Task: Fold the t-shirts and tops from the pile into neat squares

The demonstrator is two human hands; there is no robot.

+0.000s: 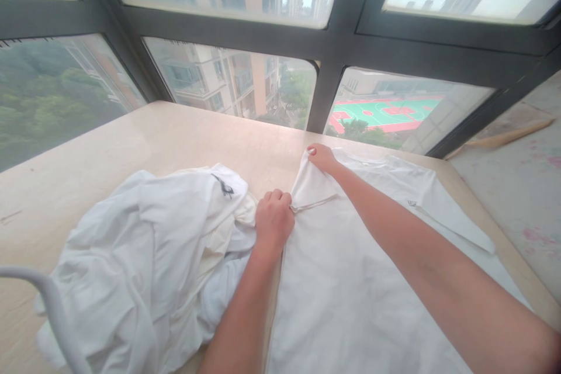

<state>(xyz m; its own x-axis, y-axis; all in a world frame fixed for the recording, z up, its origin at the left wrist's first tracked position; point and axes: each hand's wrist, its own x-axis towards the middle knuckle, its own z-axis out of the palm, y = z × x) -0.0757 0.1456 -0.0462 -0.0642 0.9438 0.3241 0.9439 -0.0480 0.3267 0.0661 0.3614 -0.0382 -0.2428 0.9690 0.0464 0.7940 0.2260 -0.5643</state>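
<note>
A white T-shirt (pixel 342 269) lies spread out on the pale window sill (pixel 210 140), its collar toward the window and a small dark mark near its right sleeve. My right hand (pixel 322 159) pinches the outer edge of the left sleeve at the top. Lower on that sleeve, where it meets the shirt's side, my left hand (pixel 275 216) is closed on the fabric. The sleeve is stretched between both hands. Beside my left forearm rests a loose heap of white clothes (pixel 144 245), with a black print on its upper part.
Dark window frames (pixel 228 29) border the sill at the back. A curved white tube (pixel 55 304) rises at the lower left, in front of the heap. On the right stands a wall with floral paper (pixel 521 187), peeling near the window.
</note>
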